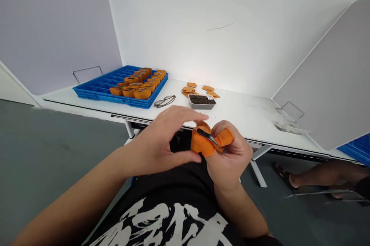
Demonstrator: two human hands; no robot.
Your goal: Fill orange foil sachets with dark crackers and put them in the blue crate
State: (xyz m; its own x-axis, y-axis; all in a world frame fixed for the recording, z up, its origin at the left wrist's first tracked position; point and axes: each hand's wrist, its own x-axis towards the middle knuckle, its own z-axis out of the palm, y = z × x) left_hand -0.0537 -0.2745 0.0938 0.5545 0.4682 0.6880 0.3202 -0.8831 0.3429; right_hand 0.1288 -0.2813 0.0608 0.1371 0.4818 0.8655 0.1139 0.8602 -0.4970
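Observation:
Between orange finger covers [225, 137], my right hand [231, 157] pinches a slim dark tool that looks like tweezers [206, 136]. Its dark end points up and to the left. My left hand [162, 138] is at the left of it, thumb and forefinger spread around the near side of the orange material [196, 144]. I cannot tell whether that material is a separate piece or part of the finger covers. Both hands are above my lap, at the table's front edge. Just beyond them is a grey tub [201, 106] of small dark brown pieces in rows.
A blue compartment tray [112, 101] on the left holds several folded orange pieces [143, 93]. Glasses [165, 101] lie beside it. Flat orange pieces [212, 94] lie behind the tub on the white table [243, 111]. Another person's leg [320, 174] shows at lower right.

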